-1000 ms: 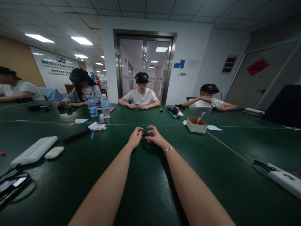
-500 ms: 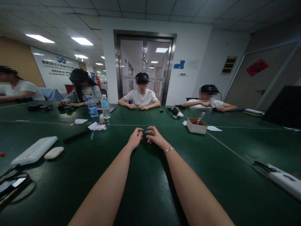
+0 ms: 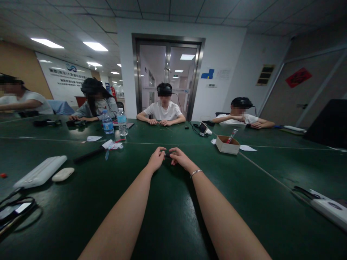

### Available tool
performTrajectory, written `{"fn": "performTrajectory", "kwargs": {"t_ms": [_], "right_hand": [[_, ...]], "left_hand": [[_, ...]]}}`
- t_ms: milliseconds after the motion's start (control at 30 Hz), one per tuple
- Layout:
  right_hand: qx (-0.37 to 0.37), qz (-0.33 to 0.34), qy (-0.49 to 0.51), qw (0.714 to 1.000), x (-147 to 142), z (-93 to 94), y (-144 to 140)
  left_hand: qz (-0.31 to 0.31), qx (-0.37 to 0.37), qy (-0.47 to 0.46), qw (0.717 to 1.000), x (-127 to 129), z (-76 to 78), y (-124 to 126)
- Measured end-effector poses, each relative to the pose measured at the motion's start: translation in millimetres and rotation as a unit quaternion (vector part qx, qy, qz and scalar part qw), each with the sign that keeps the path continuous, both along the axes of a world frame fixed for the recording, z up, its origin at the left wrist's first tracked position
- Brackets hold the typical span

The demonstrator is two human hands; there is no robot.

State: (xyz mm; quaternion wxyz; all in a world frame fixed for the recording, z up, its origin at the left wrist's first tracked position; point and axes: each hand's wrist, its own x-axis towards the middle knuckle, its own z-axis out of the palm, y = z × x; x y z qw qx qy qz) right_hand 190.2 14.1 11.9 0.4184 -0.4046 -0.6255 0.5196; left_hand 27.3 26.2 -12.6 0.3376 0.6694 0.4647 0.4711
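Both forearms reach forward over the dark green table (image 3: pixel 168 224). My left hand (image 3: pixel 156 160) is closed, its fingers curled inward with the tips at a small dark object (image 3: pixel 167 156). From the other side my right hand (image 3: pixel 181 160), with a silver bracelet (image 3: pixel 195 173) at the wrist, bends its thumb and forefinger onto the same object. Its other fingers curl beneath. The object is mostly hidden between the fingertips and too small for me to tell its kind.
Left lie a pale pouch (image 3: pixel 40 171), a white rounded case (image 3: pixel 63 174) and a phone (image 3: pixel 16 213) with cables. Beyond are paper scraps (image 3: pixel 112 144) and two water bottles (image 3: pixel 122 122). A small box (image 3: pixel 227 145) stands right, a power strip (image 3: pixel 328 207) nearer. Several people sit opposite.
The fingers of my right hand have drawn in closer around the small dark object. My left hand stays nearly in place. The view has shifted very slightly.
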Motion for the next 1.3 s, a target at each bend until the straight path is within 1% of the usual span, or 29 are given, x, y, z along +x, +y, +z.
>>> {"fn": "performTrajectory", "kwargs": {"t_ms": [67,167,333,567,667,800,933,1067,1167,1233,1300], "right_hand": [[0.003,-0.003,0.007,1.0,0,-0.7,1],[-0.017,-0.006,0.008,1.0,0,-1.2,2],[-0.013,-0.008,0.029,0.999,1,-0.6,2],[-0.019,-0.014,0.039,0.999,1,-0.6,2],[-0.03,-0.021,0.028,0.999,0,0.4,1],[-0.012,-0.016,0.029,0.999,-1,2.3,-1],[-0.027,-0.019,0.007,0.999,-2,2.9,-2],[0.002,-0.016,0.01,1.0,-1,1.6,-1],[-0.017,-0.022,0.002,1.0,-1,0.3,0],[-0.018,-0.016,-0.004,1.0,-1,-0.5,1],[-0.002,0.001,-0.001,1.0,0,-1.1,2]], "left_hand": [[0.0,0.002,-0.002,1.0,0,0.5,-1],[0.001,0.002,0.002,1.0,0,1.6,-2],[0.003,0.002,-0.004,1.0,0,3.4,-3],[0.002,0.005,-0.007,1.0,1,0.7,-1],[0.001,0.008,-0.003,1.0,0,-1.1,1],[-0.003,0.009,-0.002,1.0,0,-2.0,1],[0.001,0.001,0.004,1.0,0,1.3,-1],[0.005,-0.007,0.025,1.0,1,5.4,-6],[0.005,-0.008,0.029,1.0,1,6.8,-8],[0.001,-0.011,0.042,0.999,1,7.8,-9],[0.005,-0.005,0.065,0.998,1,9.4,-10]]}}
